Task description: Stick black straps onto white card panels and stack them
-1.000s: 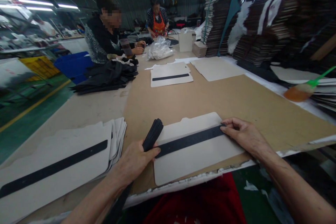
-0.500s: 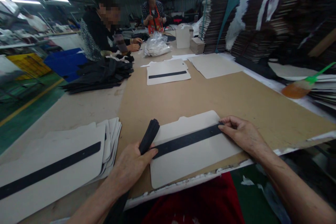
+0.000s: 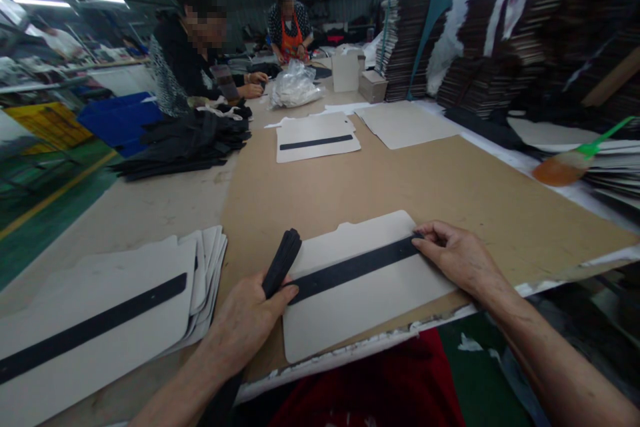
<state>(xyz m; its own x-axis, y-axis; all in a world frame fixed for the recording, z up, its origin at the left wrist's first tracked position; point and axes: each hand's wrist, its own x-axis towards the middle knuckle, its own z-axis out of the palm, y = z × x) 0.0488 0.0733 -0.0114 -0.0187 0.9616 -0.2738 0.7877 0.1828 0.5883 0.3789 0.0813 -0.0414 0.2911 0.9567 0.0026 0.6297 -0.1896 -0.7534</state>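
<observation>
A pale board [image 3: 345, 320] with rounded corners lies at the table's front edge. Across it runs a black strip [image 3: 355, 270], slanting up to the right. My left hand [image 3: 250, 320] is closed around a bundle of black strips [image 3: 283, 260], its thumb at the left end of the strip on the board. At the other end, my right hand [image 3: 455, 257] pinches the strip between thumb and fingers. To the left lies a loose stack of similar boards [image 3: 125, 307], the top one bearing a black strip.
Farther back lie another board with a strip [image 3: 317, 133] and a plain board [image 3: 410, 123]. A heap of black strips [image 3: 190, 140] sits at left near a seated person [image 3: 185, 47]. A bottle of orange liquid [image 3: 560, 167] lies at right. Another person [image 3: 290, 23] is behind.
Both my hands keep nearly the same places on the strip and the board. The person at the back has lowered their hands towards the table. The view has shifted slightly.
</observation>
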